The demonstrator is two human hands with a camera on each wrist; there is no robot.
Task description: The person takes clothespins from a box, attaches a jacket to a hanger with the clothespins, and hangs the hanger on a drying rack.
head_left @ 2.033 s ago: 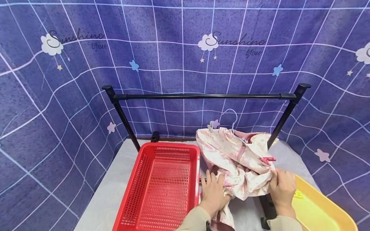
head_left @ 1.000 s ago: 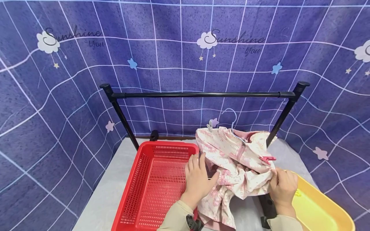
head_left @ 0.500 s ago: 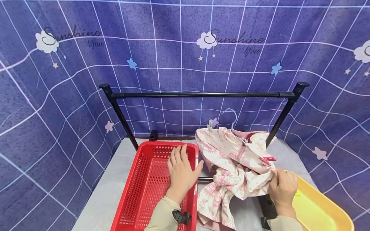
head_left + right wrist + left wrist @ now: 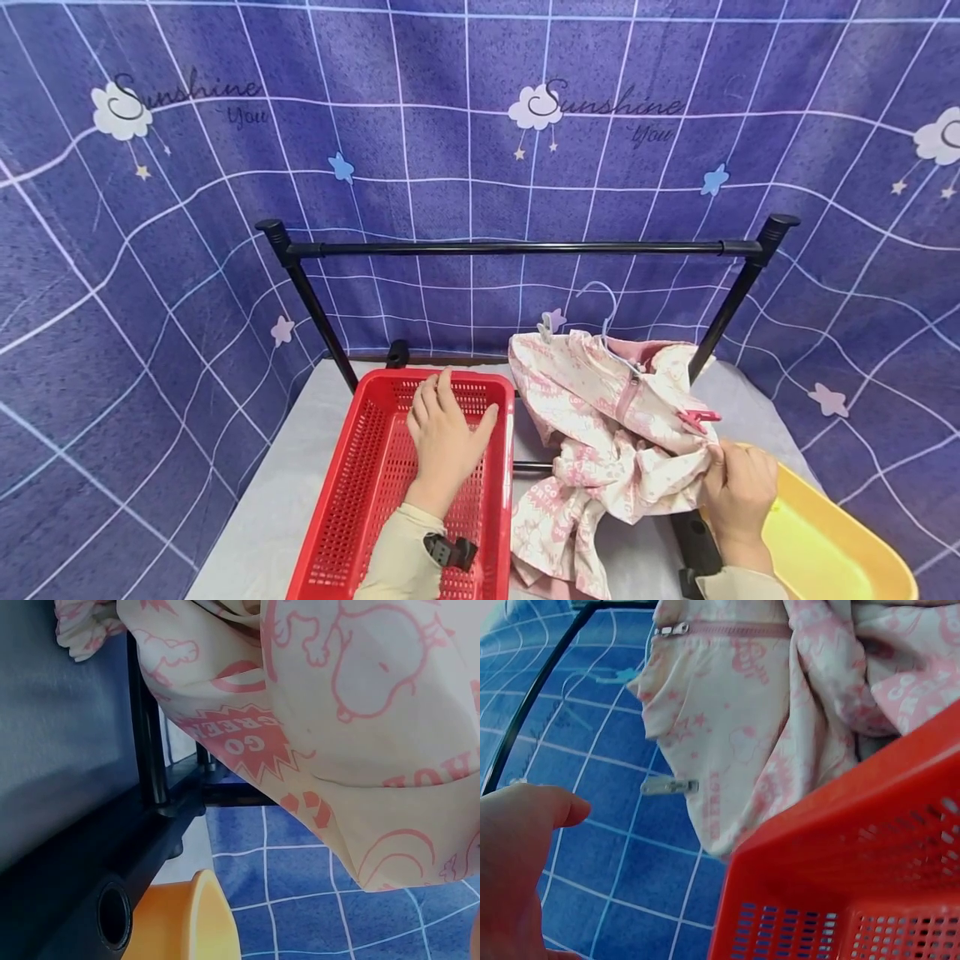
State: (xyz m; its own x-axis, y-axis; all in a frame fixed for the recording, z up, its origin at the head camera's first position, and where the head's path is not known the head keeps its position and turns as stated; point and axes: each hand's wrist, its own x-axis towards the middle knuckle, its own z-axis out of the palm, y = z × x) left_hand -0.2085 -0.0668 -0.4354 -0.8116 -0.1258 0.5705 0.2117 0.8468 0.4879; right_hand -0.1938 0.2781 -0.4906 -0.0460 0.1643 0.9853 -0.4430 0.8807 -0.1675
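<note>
A white-and-pink printed zip jacket (image 4: pixel 611 425) lies bunched on a pale blue hanger (image 4: pixel 611 304). One grey clothes peg (image 4: pixel 544 328) sits at its upper left edge, and a red clothes peg (image 4: pixel 699 419) is on the right. My right hand (image 4: pixel 741 493) grips the jacket's right edge, fingers curled over the fabric. Over the red basket (image 4: pixel 512 483), my left hand (image 4: pixel 444 442) is spread and holds nothing, thumb apart from the fingers. In the left wrist view the thumb (image 4: pixel 562 808) shows apart from the jacket, whose zipper (image 4: pixel 735 630) runs along the top.
A black rack (image 4: pixel 517 247) stands behind and around the jacket, its lower bar (image 4: pixel 532 467) passing beneath. To the right is a yellow tray (image 4: pixel 847 542), partly behind my right hand. A blue gridded curtain (image 4: pixel 420 125) surrounds the grey-covered table (image 4: pixel 262 492).
My left hand has let go of the jacket's lower left part and moved left over the red basket. The jacket's lower part hangs down freely there. My right hand keeps its hold.
</note>
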